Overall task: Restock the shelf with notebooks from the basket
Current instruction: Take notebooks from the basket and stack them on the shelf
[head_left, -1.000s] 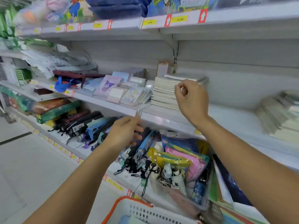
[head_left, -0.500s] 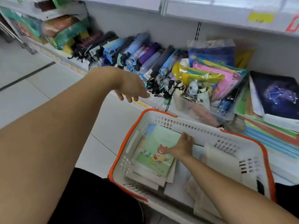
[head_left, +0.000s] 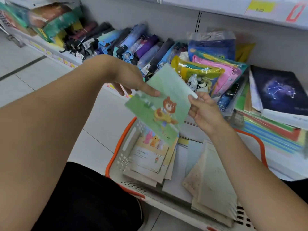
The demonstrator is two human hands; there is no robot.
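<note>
A green notebook with a cartoon bear (head_left: 162, 104) is held tilted in the air above the basket. My right hand (head_left: 204, 110) pinches its right edge, thumb on the cover. My left hand (head_left: 131, 79) grips its upper left edge, thumb on top and fingers underneath. Below sits the white basket with an orange rim (head_left: 115, 157), holding several more notebooks: one with pastel animal figures (head_left: 150, 154) on the left and pale plain ones (head_left: 215, 179) on the right.
The low shelf behind carries rolled umbrellas (head_left: 141, 47), bright plastic-wrapped pouches (head_left: 210, 70) and a dark constellation-cover notebook (head_left: 280, 90) on a stack of coloured folders. A shelf edge with a yellow price tag (head_left: 260, 7) runs overhead. Tiled floor (head_left: 33, 75) lies to the left.
My right hand came down from the shelf stack into the basket and lifted the bear notebook out. My left hand moved over and took hold of its other edge.
</note>
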